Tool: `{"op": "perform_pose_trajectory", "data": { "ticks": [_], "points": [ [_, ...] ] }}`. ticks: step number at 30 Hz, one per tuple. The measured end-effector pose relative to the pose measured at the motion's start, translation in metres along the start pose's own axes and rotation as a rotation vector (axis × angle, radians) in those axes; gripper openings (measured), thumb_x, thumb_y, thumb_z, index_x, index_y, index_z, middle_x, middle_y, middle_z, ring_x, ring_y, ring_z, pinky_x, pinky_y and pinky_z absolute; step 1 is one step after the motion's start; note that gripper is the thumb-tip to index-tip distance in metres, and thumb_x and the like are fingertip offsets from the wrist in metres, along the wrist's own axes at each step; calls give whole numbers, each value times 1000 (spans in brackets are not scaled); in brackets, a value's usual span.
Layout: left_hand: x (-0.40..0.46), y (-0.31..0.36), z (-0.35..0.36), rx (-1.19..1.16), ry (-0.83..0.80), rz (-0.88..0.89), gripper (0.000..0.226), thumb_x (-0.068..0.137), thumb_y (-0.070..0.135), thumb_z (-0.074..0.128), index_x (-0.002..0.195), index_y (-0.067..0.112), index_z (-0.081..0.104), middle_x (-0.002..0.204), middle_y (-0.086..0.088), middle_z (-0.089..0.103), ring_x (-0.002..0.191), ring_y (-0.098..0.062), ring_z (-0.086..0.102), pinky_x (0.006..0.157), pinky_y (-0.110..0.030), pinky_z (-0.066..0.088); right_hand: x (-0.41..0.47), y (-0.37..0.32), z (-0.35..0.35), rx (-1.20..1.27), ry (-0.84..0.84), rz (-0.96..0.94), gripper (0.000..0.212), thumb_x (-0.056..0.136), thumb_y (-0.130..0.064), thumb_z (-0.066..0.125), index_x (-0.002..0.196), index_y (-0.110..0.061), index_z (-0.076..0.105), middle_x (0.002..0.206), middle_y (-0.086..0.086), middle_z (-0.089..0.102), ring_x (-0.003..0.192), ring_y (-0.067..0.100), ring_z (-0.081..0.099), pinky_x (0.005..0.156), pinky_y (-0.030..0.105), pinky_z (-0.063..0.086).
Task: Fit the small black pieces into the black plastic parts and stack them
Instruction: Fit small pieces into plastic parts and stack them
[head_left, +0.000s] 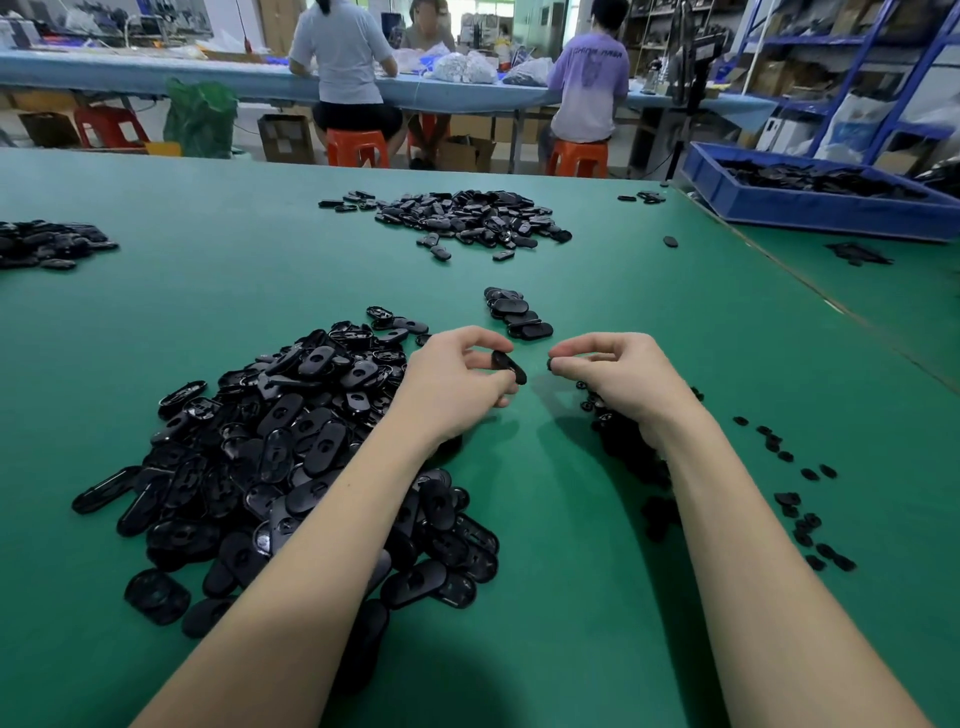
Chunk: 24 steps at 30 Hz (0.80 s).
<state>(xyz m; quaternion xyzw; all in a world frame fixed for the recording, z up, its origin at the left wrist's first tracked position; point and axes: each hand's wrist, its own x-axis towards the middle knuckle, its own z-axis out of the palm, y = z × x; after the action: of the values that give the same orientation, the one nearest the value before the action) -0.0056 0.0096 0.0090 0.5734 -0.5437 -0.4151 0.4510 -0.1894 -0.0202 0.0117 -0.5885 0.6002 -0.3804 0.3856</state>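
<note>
Fingertips of the left hand (457, 374) pinch one oval black plastic part (509, 366), its long axis slanting down toward the right hand (610, 371), whose thumb and forefinger pinch a small black piece (551, 364) just beside the part's lower end. Only a narrow gap separates piece from part, so the fit likely turns on the right hand closing that gap leftward. Beyond both sets of fingertips lies the short stack (519, 314) of finished parts on the green table (649, 312).

Two bare forearms, no sleeves in view; hands (457, 374) ungloved, short plain nails, slender fingers.
</note>
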Motion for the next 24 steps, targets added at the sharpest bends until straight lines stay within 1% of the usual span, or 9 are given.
{"op": "perform_pose_trajectory", "data": {
  "ticks": [3, 7, 10, 12, 15, 17, 19, 21, 24],
  "points": [
    [0, 0, -1, -3, 11, 38, 27, 87, -5, 59, 100, 16, 70, 87, -7, 78, 79, -16, 76, 74, -32, 62, -1, -3, 3, 51, -65, 16, 4, 80, -28, 84, 83, -27, 80, 62, -19, 67, 50, -5, 48, 46, 9, 36],
    [0, 0, -4, 0, 29, 77, 12, 90, 6, 67, 95, 16, 71, 82, -2, 78, 77, -13, 76, 61, -26, 59, -1, -4, 3, 79, -97, 62, 11, 75, -37, 86, 85, -38, 81, 68, -18, 67, 67, 7, 49, 51, 19, 35],
    [0, -3, -2, 55, 43, 66, 9, 89, 7, 66, 89, 14, 72, 78, -4, 77, 77, -16, 76, 70, -29, 62, -3, -3, 8, 76, -126, 90, 9, 75, -32, 85, 83, -33, 81, 77, -10, 72, 65, 9, 48, 50, 20, 33],
    [2, -6, -2, 274, 32, 109, 15, 88, 10, 63, 91, 21, 73, 84, 4, 76, 78, -10, 73, 78, -23, 57, -4, -3, 11, 61, -127, 95, 7, 76, -28, 84, 82, -28, 80, 82, -5, 74, 62, 9, 46, 49, 20, 32],
    [1, -6, -3, 486, -46, 190, 16, 87, 17, 64, 95, 28, 72, 95, 13, 73, 73, 0, 65, 79, -13, 46, -3, -8, 11, 67, -59, 75, 6, 76, -27, 83, 77, -30, 78, 69, -13, 68, 63, 10, 47, 46, 16, 35],
    [-1, -5, 0, 587, -115, 238, 17, 86, 26, 69, 103, 31, 69, 105, 16, 70, 76, -2, 62, 80, -17, 44, -1, -10, 6, 90, 17, 67, 9, 76, -26, 83, 72, -32, 77, 64, -16, 64, 65, 11, 48, 44, 13, 35],
    [-3, -7, 5, 681, -209, 290, 34, 85, 37, 73, 118, 32, 66, 117, 15, 67, 86, -7, 60, 87, -23, 47, -1, -9, 2, 102, 45, 70, 8, 77, -24, 82, 73, -29, 76, 63, -18, 65, 66, 11, 50, 44, 13, 37],
    [-5, -8, 9, 749, -296, 333, 43, 86, 40, 73, 128, 34, 64, 124, 13, 65, 92, -7, 56, 95, -30, 47, -1, -8, 1, 102, 44, 86, 7, 78, -22, 81, 76, -27, 76, 64, -19, 66, 67, 9, 52, 47, 14, 40],
    [-4, -7, 9, 810, -320, 381, 30, 89, 37, 71, 119, 36, 70, 109, 12, 67, 88, -9, 53, 92, -35, 50, -3, -7, 2, 85, 32, 104, 5, 81, -23, 78, 78, -27, 76, 71, -13, 65, 66, 10, 50, 48, 16, 40]
  ]
}}
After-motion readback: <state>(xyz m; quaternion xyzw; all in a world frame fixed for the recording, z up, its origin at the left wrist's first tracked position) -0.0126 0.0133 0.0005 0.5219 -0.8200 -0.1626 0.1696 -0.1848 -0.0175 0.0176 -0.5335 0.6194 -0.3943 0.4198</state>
